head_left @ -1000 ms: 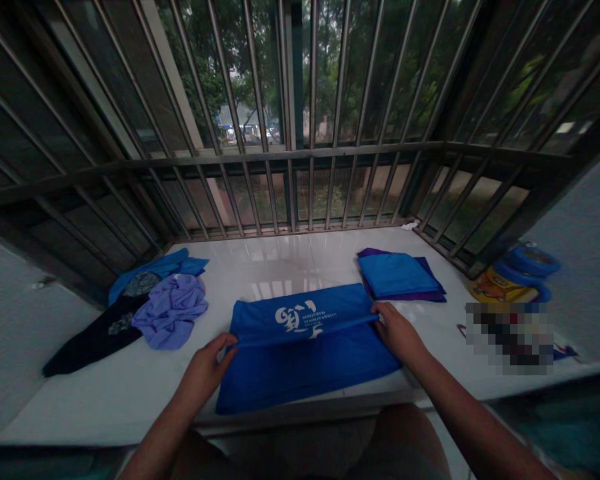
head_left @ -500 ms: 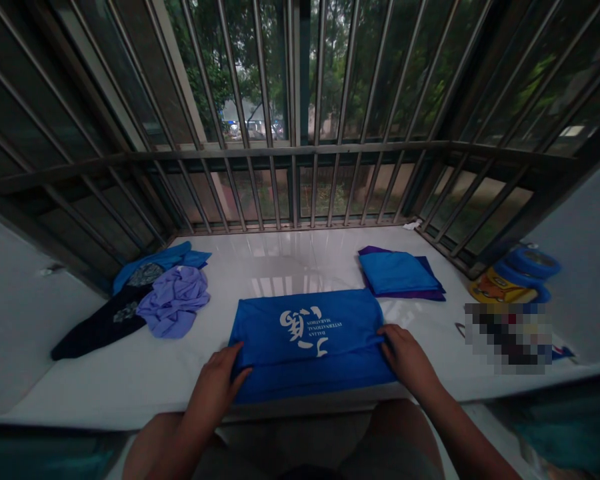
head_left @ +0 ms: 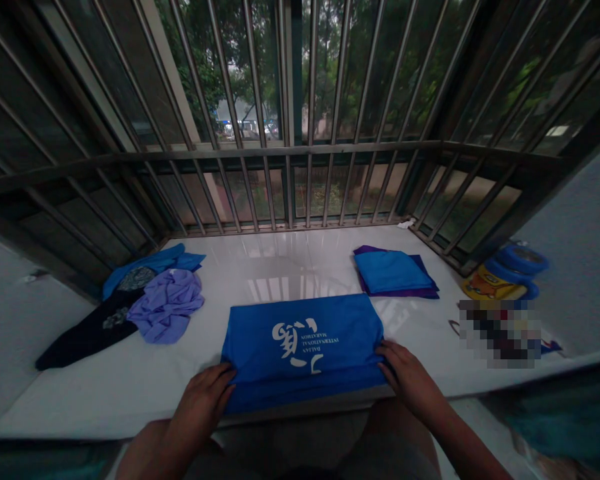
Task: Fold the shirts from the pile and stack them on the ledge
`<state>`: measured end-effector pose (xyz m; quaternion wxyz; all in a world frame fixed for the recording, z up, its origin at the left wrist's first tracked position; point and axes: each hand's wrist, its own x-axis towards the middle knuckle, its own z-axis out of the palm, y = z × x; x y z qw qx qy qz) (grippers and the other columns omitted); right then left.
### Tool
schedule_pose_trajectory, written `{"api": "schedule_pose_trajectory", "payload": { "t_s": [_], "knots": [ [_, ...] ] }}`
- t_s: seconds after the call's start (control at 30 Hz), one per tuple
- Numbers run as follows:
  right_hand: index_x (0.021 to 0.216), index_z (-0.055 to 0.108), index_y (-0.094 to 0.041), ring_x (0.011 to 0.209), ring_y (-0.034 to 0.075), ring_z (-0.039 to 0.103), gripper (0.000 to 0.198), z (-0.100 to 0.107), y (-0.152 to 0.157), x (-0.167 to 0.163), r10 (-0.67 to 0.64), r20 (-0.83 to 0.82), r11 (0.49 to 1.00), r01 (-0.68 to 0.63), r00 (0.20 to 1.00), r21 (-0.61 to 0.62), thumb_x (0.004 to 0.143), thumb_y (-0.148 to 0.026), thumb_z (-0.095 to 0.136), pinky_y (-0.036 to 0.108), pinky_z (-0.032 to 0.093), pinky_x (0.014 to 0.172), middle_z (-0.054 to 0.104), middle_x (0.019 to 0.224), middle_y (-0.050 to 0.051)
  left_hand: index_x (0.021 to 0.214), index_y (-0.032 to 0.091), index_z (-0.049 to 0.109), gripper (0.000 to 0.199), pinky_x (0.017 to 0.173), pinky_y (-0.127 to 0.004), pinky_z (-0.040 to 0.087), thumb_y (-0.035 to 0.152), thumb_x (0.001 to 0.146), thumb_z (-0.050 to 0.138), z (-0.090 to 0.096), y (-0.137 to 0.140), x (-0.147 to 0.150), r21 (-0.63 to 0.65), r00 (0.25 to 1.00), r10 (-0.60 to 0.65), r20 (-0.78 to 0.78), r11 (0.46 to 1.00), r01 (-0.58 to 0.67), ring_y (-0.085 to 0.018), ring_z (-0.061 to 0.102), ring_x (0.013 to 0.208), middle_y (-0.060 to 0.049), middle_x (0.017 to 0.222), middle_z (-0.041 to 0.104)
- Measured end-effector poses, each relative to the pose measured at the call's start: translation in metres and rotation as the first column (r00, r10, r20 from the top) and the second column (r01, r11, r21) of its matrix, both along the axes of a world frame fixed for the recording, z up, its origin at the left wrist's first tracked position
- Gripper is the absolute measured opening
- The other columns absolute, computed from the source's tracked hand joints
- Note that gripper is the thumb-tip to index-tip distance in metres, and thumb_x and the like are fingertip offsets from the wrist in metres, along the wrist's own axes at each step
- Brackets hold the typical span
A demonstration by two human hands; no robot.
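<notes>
Open white ledge around the shirt, hemmed in by bars

Bare ledge (head_left: 300, 263) lies beyond the blue shirt (head_left: 303, 343); a clothes heap (head_left: 145, 303) blocks the left, a folded stack (head_left: 393, 273) the right, window bars (head_left: 290, 193) behind.

Home, barred bay-window ledge: white tiled sill (head_left: 300, 267) enclosed by metal window bars (head_left: 290, 113); folded clothes (head_left: 393, 273) and loose garments (head_left: 150, 300) on the sill; trees beyond the bars.
</notes>
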<state>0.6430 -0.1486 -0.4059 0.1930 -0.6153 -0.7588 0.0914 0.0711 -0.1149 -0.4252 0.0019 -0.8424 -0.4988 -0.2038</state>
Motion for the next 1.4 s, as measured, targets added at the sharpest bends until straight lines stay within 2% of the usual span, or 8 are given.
{"api": "schedule_pose_trajectory", "payload": {
  "t_s": [0.17, 0.33, 0.53, 0.7, 0.83, 0.97, 1.1, 1.4],
  "knots": [
    [0.152, 0.064, -0.028, 0.147, 0.038, 0.060, 0.072, -0.018, -0.019, 0.020, 0.090, 0.076, 0.996, -0.091, 0.993, 0.014, 0.083, -0.027, 0.083, 0.061, 0.049, 0.123, 0.062, 0.160, 0.016, 0.163, 0.042, 0.053, 0.077, 0.114, -0.051, 0.060, 0.036, 0.090, 0.077, -0.028, -0.041, -0.016, -0.040, 1.000, -0.008, -0.026, 0.999, 0.007, -0.037, 0.068, 0.139, -0.006, 0.159, 0.066],
    [0.138, 0.075, -0.033, 0.133, 0.033, 0.071, 0.059, -0.035, -0.019, 0.040, 0.107, 0.105, 0.993, -0.111, 0.989, 0.031, 0.085, -0.011, 0.064, 0.054, 0.056, 0.115, 0.076, 0.142, 0.011, 0.164, 0.057, 0.045, 0.091, 0.108, -0.045, 0.064, 0.012, 0.087, 0.061, -0.017, -0.052, -0.030, -0.072, 0.997, -0.017, -0.075, 0.997, 0.012, -0.032, 0.072, 0.133, 0.004, 0.150, 0.072],
    [0.122, 0.082, -0.032, 0.120, 0.031, 0.075, 0.044, -0.005, -0.022, 0.041, 0.182, -0.014, 0.978, -0.183, 0.983, -0.099, 0.088, -0.014, 0.059, 0.048, 0.061, 0.106, 0.080, 0.127, 0.012, 0.143, 0.060, 0.068, 0.072, 0.109, -0.044, 0.064, 0.018, 0.083, 0.069, 0.000, -0.044, -0.028, -0.205, 0.999, -0.026, 0.042, 0.978, 0.034, -0.031, 0.074, 0.128, 0.002, 0.140, 0.077],
    [0.111, 0.079, -0.027, 0.133, 0.031, 0.067, 0.027, 0.049, -0.008, 0.029, 0.092, -0.270, 0.971, -0.146, 0.958, -0.188, 0.089, -0.027, 0.063, 0.044, 0.056, 0.112, 0.072, 0.140, 0.013, 0.114, 0.038, 0.085, 0.029, 0.112, -0.044, 0.061, 0.033, 0.094, 0.064, 0.031, -0.016, -0.016, -0.340, 0.938, -0.004, 0.346, 0.932, 0.129, -0.030, 0.073, 0.127, -0.007, 0.136, 0.078],
    [0.114, 0.077, -0.024, 0.115, 0.031, 0.075, 0.033, 0.066, 0.042, 0.018, -0.119, -0.378, 0.955, 0.002, 0.918, -0.296, 0.097, -0.046, 0.058, 0.042, 0.059, 0.105, 0.081, 0.121, 0.010, 0.098, 0.026, 0.082, 0.045, 0.094, -0.041, 0.064, 0.063, 0.099, 0.056, 0.057, 0.036, 0.004, -0.535, 0.859, 0.242, 0.451, 0.844, 0.044, -0.030, 0.078, 0.101, -0.007, 0.103, 0.084],
    [0.115, 0.078, -0.018, 0.102, 0.030, 0.078, 0.043, 0.065, 0.104, -0.001, -0.431, -0.095, 0.852, 0.369, 0.898, -0.372, 0.105, -0.050, 0.051, 0.037, 0.059, 0.092, 0.083, 0.109, 0.012, 0.079, 0.023, 0.075, 0.061, 0.067, -0.034, 0.054, 0.074, 0.094, 0.045, 0.064, 0.101, 0.027, -0.642, 0.855, 0.433, 0.283, 0.748, -0.166, -0.026, 0.071, 0.072, -0.003, 0.071, 0.074],
    [0.113, 0.076, -0.011, 0.109, 0.035, 0.076, 0.038, 0.056, 0.126, -0.020, -0.523, 0.056, 0.802, 0.513, 0.850, -0.306, 0.104, -0.042, 0.057, 0.040, 0.055, 0.096, 0.081, 0.113, 0.021, 0.063, 0.025, 0.061, 0.045, 0.063, -0.032, 0.043, 0.067, 0.079, 0.065, 0.054, 0.134, 0.035, -0.553, 0.859, 0.464, 0.216, 0.783, -0.284, -0.024, 0.065, 0.067, 0.000, 0.060, 0.061],
    [0.124, 0.067, -0.005, 0.108, 0.041, 0.076, 0.062, 0.037, 0.084, -0.046, -0.563, 0.204, 0.765, 0.599, 0.801, -0.236, 0.109, -0.063, 0.048, 0.046, 0.056, 0.092, 0.075, 0.112, 0.027, 0.109, 0.024, 0.072, 0.056, 0.071, -0.033, 0.051, 0.069, 0.076, 0.071, 0.019, 0.120, 0.018, -0.463, 0.750, 0.486, 0.449, 0.844, -0.270, -0.022, 0.068, 0.073, 0.004, 0.078, 0.067]
  ]
}}
